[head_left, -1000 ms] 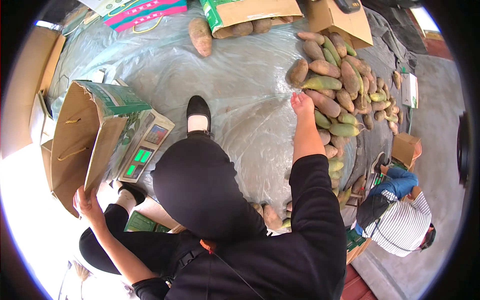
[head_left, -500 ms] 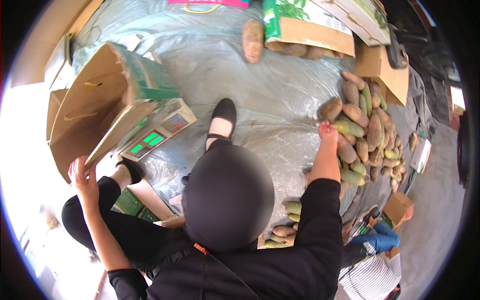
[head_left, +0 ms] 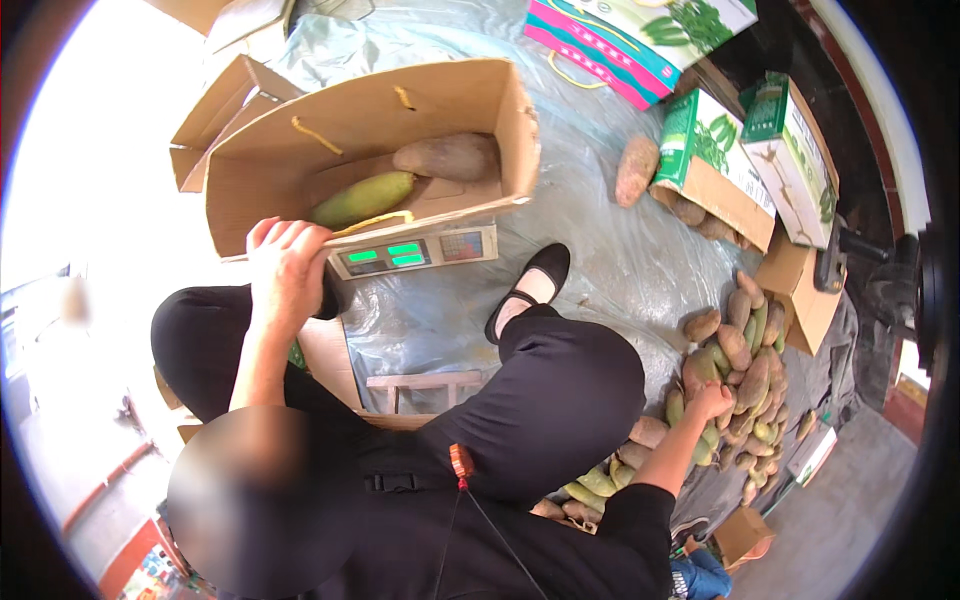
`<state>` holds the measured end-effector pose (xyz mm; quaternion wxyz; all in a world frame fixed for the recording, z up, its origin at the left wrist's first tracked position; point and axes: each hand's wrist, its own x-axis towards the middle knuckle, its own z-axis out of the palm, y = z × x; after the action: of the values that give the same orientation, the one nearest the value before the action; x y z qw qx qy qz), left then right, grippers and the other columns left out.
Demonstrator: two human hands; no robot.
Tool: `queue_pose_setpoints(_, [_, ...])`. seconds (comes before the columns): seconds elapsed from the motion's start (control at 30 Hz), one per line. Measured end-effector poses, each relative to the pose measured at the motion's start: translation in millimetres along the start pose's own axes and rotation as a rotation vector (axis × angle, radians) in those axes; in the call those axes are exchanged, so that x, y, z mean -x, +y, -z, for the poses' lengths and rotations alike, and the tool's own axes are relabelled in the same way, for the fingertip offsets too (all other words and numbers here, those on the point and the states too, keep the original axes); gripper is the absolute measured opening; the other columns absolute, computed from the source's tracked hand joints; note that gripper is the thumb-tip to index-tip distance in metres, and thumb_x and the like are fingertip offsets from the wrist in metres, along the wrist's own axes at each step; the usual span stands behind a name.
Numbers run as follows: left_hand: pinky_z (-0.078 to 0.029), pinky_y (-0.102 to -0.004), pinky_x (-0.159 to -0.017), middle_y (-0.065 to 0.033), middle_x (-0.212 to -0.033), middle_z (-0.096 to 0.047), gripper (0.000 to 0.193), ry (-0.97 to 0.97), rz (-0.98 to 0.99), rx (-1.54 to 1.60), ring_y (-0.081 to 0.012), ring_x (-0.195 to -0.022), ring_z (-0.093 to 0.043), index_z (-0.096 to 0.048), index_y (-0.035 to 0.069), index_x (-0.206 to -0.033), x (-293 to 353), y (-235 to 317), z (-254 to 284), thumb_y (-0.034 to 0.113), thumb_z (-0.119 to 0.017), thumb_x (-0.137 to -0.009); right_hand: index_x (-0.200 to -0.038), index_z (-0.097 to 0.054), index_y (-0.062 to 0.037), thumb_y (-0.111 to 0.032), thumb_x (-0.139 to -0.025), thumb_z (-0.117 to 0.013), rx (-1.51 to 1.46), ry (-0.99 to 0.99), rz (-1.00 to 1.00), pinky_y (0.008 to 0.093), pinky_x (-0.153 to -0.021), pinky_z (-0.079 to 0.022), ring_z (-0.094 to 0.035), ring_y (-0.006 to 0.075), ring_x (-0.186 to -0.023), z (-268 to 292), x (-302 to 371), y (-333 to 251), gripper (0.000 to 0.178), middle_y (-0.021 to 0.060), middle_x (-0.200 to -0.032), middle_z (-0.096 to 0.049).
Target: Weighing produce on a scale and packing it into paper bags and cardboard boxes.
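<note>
Currently, I have the left grip clasped over the near rim of a cardboard box, inside which a green root and a brown root lie close together. Just beside the box's near wall shows a scale with green-lit displays. Well apart, to the right, my right grip sits curled at a pile of roots, brown and green; I cannot tell whether it grasps one.
</note>
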<state>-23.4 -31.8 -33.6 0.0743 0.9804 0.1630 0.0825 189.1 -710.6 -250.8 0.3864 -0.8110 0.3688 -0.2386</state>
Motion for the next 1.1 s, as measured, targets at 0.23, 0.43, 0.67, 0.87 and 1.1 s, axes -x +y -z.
queue_pose_setpoints(0.23, [-0.037, -0.0426, -0.096, -0.0055, -0.081, -0.061, 0.008, 0.016, 0.002, 0.014, -0.0245, -0.087, -0.059, -0.062, 0.008, -0.084, 5, -5, 0, 0.007, -0.061, -0.077, -0.108, -0.048, -0.0025, -0.001, -0.084, -0.057, 0.077, -0.642, 0.223, 0.0216, -0.05, -0.033, -0.044, 0.0086, -0.056, 14, 87, -198, 0.025, 0.0025, -0.07, -0.053])
queue_pose_setpoints(0.43, [-0.038, -0.042, -0.096, -0.0042, -0.081, -0.062, 0.009, 0.066, 0.002, 0.028, -0.0234, -0.085, -0.06, -0.062, 0.009, -0.083, 8, -10, -4, 0.006, -0.059, -0.075, -0.113, -0.045, -0.0035, 0.001, -0.091, -0.053, -0.234, -0.953, 0.744, 0.0186, -0.057, -0.034, -0.044, 0.0058, -0.061, 33, 185, -367, 0.024, 0.0002, -0.071, -0.051])
queue_pose_setpoints(0.67, [-0.038, -0.0412, -0.096, -0.0014, -0.079, -0.062, 0.012, 0.123, 0.0, 0.053, -0.0203, -0.084, -0.06, -0.062, 0.011, -0.08, 8, -8, -4, 0.004, -0.056, -0.073, -0.115, -0.046, 0.0005, 0.003, -0.087, -0.054, -0.47, -1.204, 0.949, 0.0186, -0.061, -0.035, -0.046, 0.0053, -0.066, 34, 300, -513, 0.029, 0.002, -0.08, -0.055])
queue_pose_setpoints(0.87, [-0.037, -0.042, -0.097, -0.0014, -0.076, -0.059, 0.012, 0.145, 0.011, 0.084, -0.0207, -0.085, -0.059, -0.059, 0.011, -0.079, 13, -13, -9, 0.003, -0.055, -0.07, -0.107, -0.052, -0.005, -0.01, -0.084, -0.06, -0.289, -1.611, 1.127, 0.0282, -0.065, -0.046, -0.058, 0.0142, -0.072, -56, 423, -526, 0.024, 0.004, -0.079, -0.061])
queue_pose_setpoints(1.1, [-0.037, -0.0437, -0.097, -0.0024, -0.074, -0.056, 0.008, 0.116, 0.001, 0.091, -0.0211, -0.084, -0.058, -0.058, 0.013, -0.078, 8, -11, -4, 0.007, -0.054, -0.074, -0.105, -0.051, -0.0077, -0.011, -0.084, -0.054, -0.131, -1.612, 1.521, 0.0472, -0.074, -0.048, -0.064, 0.0359, -0.084, -117, 521, -465, 0.021, 0.016, -0.084, -0.066])
